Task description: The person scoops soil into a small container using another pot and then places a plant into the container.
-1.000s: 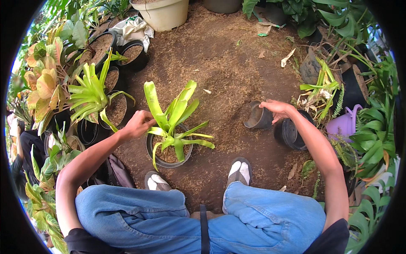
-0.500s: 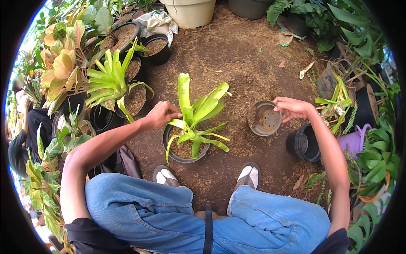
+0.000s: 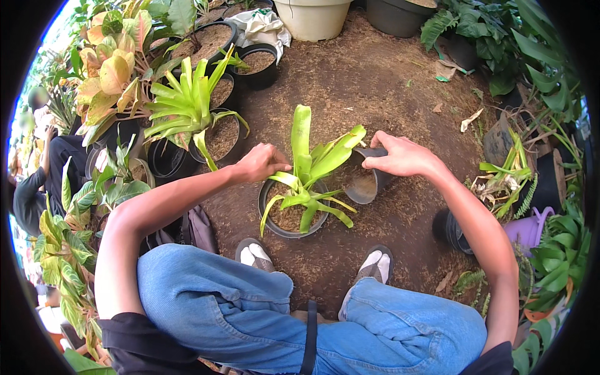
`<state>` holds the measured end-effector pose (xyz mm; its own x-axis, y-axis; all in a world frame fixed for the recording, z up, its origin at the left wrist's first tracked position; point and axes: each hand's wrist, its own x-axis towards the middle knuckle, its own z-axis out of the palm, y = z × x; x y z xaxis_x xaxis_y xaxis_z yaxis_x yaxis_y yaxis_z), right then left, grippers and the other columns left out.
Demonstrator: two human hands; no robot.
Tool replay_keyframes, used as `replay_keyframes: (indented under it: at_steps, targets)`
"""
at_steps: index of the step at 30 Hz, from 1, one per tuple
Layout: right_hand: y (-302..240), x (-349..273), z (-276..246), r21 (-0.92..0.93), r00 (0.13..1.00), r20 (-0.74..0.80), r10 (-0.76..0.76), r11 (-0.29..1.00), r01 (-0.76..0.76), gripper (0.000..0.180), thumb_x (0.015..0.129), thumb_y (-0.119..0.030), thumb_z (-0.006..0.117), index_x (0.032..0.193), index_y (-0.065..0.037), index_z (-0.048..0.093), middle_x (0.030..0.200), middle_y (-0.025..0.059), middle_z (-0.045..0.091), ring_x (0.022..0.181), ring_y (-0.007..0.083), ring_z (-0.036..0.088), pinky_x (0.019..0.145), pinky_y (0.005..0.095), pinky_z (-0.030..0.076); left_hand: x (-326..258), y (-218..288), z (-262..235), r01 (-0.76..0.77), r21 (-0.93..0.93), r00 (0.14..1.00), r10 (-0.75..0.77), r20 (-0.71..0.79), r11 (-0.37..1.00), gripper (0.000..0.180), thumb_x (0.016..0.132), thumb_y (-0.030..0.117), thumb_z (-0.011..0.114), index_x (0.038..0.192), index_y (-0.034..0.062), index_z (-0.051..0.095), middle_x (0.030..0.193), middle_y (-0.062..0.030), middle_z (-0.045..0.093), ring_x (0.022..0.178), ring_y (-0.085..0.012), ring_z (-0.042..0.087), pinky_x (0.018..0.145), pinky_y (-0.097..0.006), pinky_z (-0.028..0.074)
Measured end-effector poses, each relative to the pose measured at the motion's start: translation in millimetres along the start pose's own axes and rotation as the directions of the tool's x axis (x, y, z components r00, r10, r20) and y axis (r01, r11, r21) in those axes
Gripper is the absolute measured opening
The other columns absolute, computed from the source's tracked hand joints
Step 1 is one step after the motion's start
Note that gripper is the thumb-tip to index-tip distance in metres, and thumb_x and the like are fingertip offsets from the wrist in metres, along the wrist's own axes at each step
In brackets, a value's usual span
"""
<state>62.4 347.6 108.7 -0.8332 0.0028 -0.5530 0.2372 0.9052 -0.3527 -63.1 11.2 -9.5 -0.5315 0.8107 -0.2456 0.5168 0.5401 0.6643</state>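
A bromeliad-like plant (image 3: 304, 159) with bright green strap leaves stands in a round dark pot (image 3: 267, 219) filled with brown growing mix, on the ground before my feet. My left hand (image 3: 265, 164) is closed, its fingertips pinching a leaf on the plant's left side. In my right hand (image 3: 403, 155) is a small grey-brown plant pot (image 3: 365, 185), gripped by the rim with thumb and fingers. It is tilted on its side, mouth toward the potted plant and close to its right edge. Its base is partly behind my hand.
Several potted plants line the left, among them another bromeliad-like plant (image 3: 181, 112) and a black pot of mix (image 3: 256, 67). A white pot (image 3: 312, 19) stands at the back. To the right are a black pot (image 3: 451, 230) and a purple container (image 3: 530, 231). Someone in dark clothes (image 3: 65, 159) sits far left.
My right hand has brought the small pot leftward to the plant and tipped it over sideways. My left hand still pinches the leaf. The whole view has shifted slightly.
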Motion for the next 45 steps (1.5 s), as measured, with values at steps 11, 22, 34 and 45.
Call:
replay_keyframes:
  at_steps: [11,22,34,45]
  targets:
    - [-51.8,-14.9,4.7,-0.037,0.985,-0.123,-0.124,0.992,0.121,0.081,0.084,-0.059,0.073,0.129,0.006,0.052,0.1,0.0281,0.069,0.096,0.04,0.068,0.087,0.0496,0.052,-2.8,-4.3,-1.2,0.015,0.034,1.0,-0.014,-0.017,0.999,0.018,0.093,0.018,0.074,0.103,0.0049,0.08,0.089,-0.0211,0.076,0.083,-0.0332,0.076,0.078,-0.044,0.059]
    - [-63.6,-17.8,16.5,-0.149,0.959,-0.201,-0.201,0.974,0.173,0.085,0.085,-0.059,0.073,0.132,0.007,0.047,0.102,0.0368,0.062,0.101,0.048,0.064,0.088,0.0532,0.053,-5.2,-11.5,1.7,-0.091,0.113,0.991,0.102,-0.088,0.989,0.026,0.092,0.013,0.07,0.117,0.0063,0.074,0.1,-0.021,0.076,0.093,-0.0365,0.074,0.086,-0.047,0.058]
    - [-72.2,-14.4,17.3,-0.138,0.958,-0.175,-0.227,0.969,0.204,0.084,0.085,-0.056,0.074,0.132,0.008,0.046,0.104,0.0411,0.058,0.093,0.0521,0.066,0.083,0.0543,0.056,-1.8,-15.8,1.5,-0.069,0.168,0.997,0.074,-0.022,0.983,0.028,0.089,0.014,0.071,0.115,0.0037,0.073,0.097,-0.0234,0.074,0.092,-0.0394,0.073,0.083,-0.049,0.058]
    - [-79.9,-22.0,14.9,-0.114,0.943,-0.233,-0.24,0.969,0.218,0.082,0.083,-0.046,0.08,0.129,0.014,0.048,0.11,0.0443,0.059,0.096,0.056,0.068,0.082,0.0543,0.061,0.4,-15.2,-0.6,-0.055,0.032,0.997,0.053,0.058,0.998,0.019,0.086,0.015,0.069,0.099,0.0021,0.073,0.09,-0.0185,0.072,0.085,-0.0343,0.07,0.077,-0.046,0.056]
